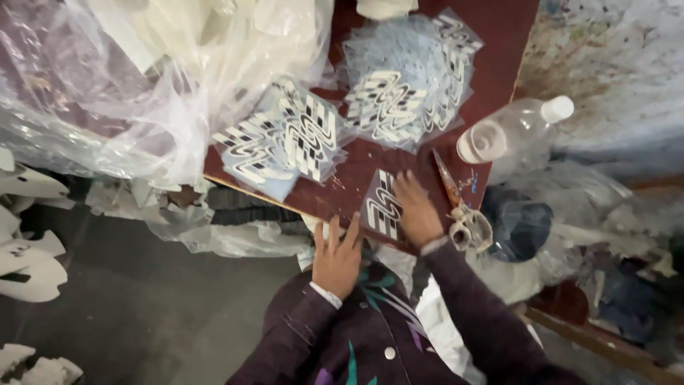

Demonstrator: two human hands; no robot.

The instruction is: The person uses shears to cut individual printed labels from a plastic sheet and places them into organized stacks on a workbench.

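Pressing a striped dark patch (pixel 383 205), the right hand (pixel 417 212) lies flat; left hand (pixel 337 258) open, empty.

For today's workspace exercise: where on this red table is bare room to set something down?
Bare red tabletop shows right of the far stack of packets, and a strip between the near stack and the scissors. The plastic sheeting crowds the left.

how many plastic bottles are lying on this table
1. The clear plastic bottle with a white cap lies on its side at the dark red table's right edge, just beyond the scissors. Others may be hidden under the plastic sheeting.
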